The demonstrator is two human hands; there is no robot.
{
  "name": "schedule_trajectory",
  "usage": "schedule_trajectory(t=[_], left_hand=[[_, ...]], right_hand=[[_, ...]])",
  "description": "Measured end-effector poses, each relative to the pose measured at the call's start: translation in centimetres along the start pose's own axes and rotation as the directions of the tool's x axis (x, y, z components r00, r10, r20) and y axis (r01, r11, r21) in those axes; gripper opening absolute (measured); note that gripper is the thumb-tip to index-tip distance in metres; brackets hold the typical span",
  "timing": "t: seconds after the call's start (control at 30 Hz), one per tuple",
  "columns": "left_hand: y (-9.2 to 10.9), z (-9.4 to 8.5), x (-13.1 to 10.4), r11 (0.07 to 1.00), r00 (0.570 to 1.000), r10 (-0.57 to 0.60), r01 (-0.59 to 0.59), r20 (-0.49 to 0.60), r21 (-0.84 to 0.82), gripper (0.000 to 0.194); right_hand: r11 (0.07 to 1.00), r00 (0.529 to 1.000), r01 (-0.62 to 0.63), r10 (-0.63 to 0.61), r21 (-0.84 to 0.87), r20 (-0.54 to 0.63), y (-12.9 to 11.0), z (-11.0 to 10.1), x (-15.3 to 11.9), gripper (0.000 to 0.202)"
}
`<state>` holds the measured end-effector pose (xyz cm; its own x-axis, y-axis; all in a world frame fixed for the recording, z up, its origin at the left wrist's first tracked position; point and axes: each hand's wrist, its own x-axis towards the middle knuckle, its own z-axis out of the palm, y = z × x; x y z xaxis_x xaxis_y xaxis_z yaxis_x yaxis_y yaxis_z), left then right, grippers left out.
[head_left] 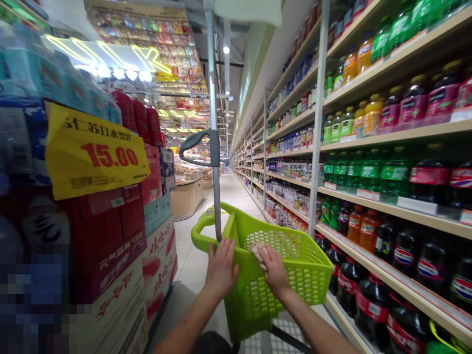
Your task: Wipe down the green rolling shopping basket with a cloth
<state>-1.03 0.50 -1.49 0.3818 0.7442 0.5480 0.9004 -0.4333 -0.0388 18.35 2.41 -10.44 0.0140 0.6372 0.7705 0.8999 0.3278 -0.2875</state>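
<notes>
A bright green plastic shopping basket [306,268] with perforated walls sits on a cart frame in front of me. My left hand [222,268] grips its near rim, close to the grey upright pole [214,98], with the fingers over the edge. Beside it on the right, my right hand [275,270] pinches a crumpled whitish cloth [260,250] against the basket's upper rim. Part of the cloth is hidden under the fingers. A grey loop handle [199,148] is fixed to the pole above the basket.
Drink shelves [391,196] packed with bottles run along the right, close to the basket. Stacked drink cartons [110,236] with a yellow price sign [98,152] stand on the left. Between them, a pale tiled aisle [236,189] leads away, past a rounded display counter [188,196].
</notes>
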Motion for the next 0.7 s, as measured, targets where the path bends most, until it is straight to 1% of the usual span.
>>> schedule_trajectory(t=[0.03, 0.07, 0.1, 0.13, 0.17, 0.2, 0.27, 0.33, 0.4, 0.43, 0.5, 0.6, 0.67, 0.7], left_hand=[[-1.5, -0.4, 0.1, 0.995, 0.994, -0.087, 0.090, -0.072, 0.037, 0.058], [-2.9, -0.8, 0.2, 0.982, 0.978, -0.169, 0.178, -0.119, 0.066, 0.058], [-4.0, -1.1, 0.3, 0.974, 0.972, -0.196, 0.208, -0.126, 0.089, 0.059], [-5.0, -1.2, 0.5, 0.969, 0.970, -0.213, 0.226, -0.115, 0.106, 0.060], [-5.6, -1.3, 0.6, 0.969, 0.974, -0.211, 0.220, -0.085, 0.115, 0.062], [-6.0, -1.3, 0.8, 0.972, 0.978, -0.200, 0.205, -0.052, 0.118, 0.062], [-6.0, -1.3, 0.9, 0.973, 0.980, -0.199, 0.199, -0.011, 0.113, 0.062], [-5.4, -1.2, 0.9, 0.973, 0.978, -0.206, 0.205, -0.001, 0.107, 0.062], [-4.8, -1.2, 0.7, 0.974, 0.980, -0.200, 0.199, -0.004, 0.106, 0.063], [-4.5, -1.3, 0.5, 0.976, 0.981, -0.195, 0.195, -0.006, 0.102, 0.063], [-4.1, -1.3, 0.2, 0.980, 0.983, -0.183, 0.183, -0.011, 0.083, 0.063], [-3.4, -1.4, 0.0, 0.986, 0.987, -0.158, 0.158, -0.006, 0.045, 0.063], [-2.9, -1.5, 0.0, 0.990, 0.990, -0.142, 0.141, 0.008, 0.027, 0.064], [-2.7, -1.5, 0.1, 0.991, 0.991, -0.133, 0.133, 0.014, 0.019, 0.065]], right_hand=[[0.999, 0.999, -0.046, 0.046, -0.002, -0.017, 0.9, -0.2, -0.2, 0.063], [0.996, 0.995, -0.089, 0.090, 0.008, -0.040, 1.6, -0.2, -0.3, 0.062], [0.992, 0.990, -0.122, 0.124, 0.030, -0.062, 2.0, 0.0, -0.3, 0.061], [0.988, 0.986, -0.141, 0.145, 0.061, -0.076, 1.8, 0.3, 0.0, 0.058], [0.985, 0.985, -0.143, 0.152, 0.101, -0.080, 1.2, 0.8, 0.5, 0.055], [0.981, 0.987, -0.132, 0.144, 0.145, -0.074, 0.0, 1.4, 1.1, 0.052], [0.969, 0.993, -0.093, 0.107, 0.230, -0.050, -3.2, 2.5, 2.8, 0.050], [0.956, 0.998, -0.042, 0.054, 0.291, -0.034, -6.4, 3.3, 4.3, 0.054], [0.950, 0.999, 0.040, -0.031, 0.308, -0.034, -8.6, 3.6, 5.3, 0.059], [0.949, 0.996, 0.086, -0.077, 0.302, -0.040, -9.2, 3.6, 5.5, 0.060], [0.950, 0.988, 0.153, -0.142, 0.271, -0.062, -9.3, 3.4, 5.6, 0.060], [0.956, 0.983, 0.181, -0.167, 0.231, -0.079, -7.9, 2.7, 4.9, 0.059], [0.951, 0.979, 0.204, -0.196, 0.230, -0.058, -6.8, 1.6, 4.8, 0.056], [0.946, 0.974, 0.225, -0.221, 0.233, -0.043, -6.4, 0.7, 5.1, 0.055]])
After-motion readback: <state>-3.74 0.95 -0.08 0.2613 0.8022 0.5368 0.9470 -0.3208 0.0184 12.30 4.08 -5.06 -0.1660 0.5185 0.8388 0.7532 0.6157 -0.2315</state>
